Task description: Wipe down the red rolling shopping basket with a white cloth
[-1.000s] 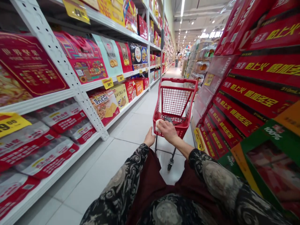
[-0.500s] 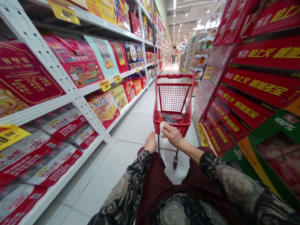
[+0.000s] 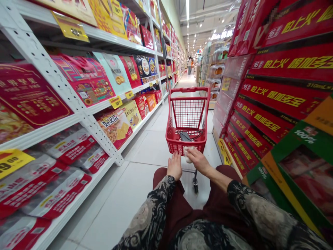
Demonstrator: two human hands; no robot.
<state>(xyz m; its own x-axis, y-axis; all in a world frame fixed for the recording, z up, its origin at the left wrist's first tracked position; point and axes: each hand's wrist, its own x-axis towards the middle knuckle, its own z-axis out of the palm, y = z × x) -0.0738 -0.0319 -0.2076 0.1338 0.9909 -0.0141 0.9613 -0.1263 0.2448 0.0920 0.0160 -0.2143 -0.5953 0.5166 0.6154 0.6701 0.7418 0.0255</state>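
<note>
The red shopping cart [image 3: 179, 144] stands on the pale tiled floor [image 3: 109, 194], directly ahead of the seated person's knees, its upright mesh panel on the far side of its basket. At the near wall of the cart is 1 crumpled white wad [image 3: 187, 152], perhaps cloth or tissue; whether it presses on the plastic cannot be told. The right hand [image 3: 199, 161], near side of the cart and a little right of its middle, has its grip closed around that wad, thumb and fingers pinched together. The left hand [image 3: 174, 166] is at the lower left of the cart's near wall, palm down, its grip released and holding nothing; its fingers reach toward the bottom edge, and contact there cannot be made out.

Inside the cart lie 1 dark flat object [image 3: 185, 136] and a thin black cable [image 3: 199, 133] at its right. Below the cart, toward the person, 1 caster [image 3: 195, 185] shows between the 2 knees in maroon trousers [image 3: 177, 205].

Left of the cart runs a white shelf rack [image 3: 100, 137] with boxed goods, including a teal box [image 3: 114, 73] above a price tag [image 3: 116, 101] reading 39. Right of the cart rise stacked red cartons [image 3: 273, 93] marked 16, with a green box [image 3: 307, 156] nearer the person. Far beyond the cart, people [image 3: 189, 66] stand in the aisle.
</note>
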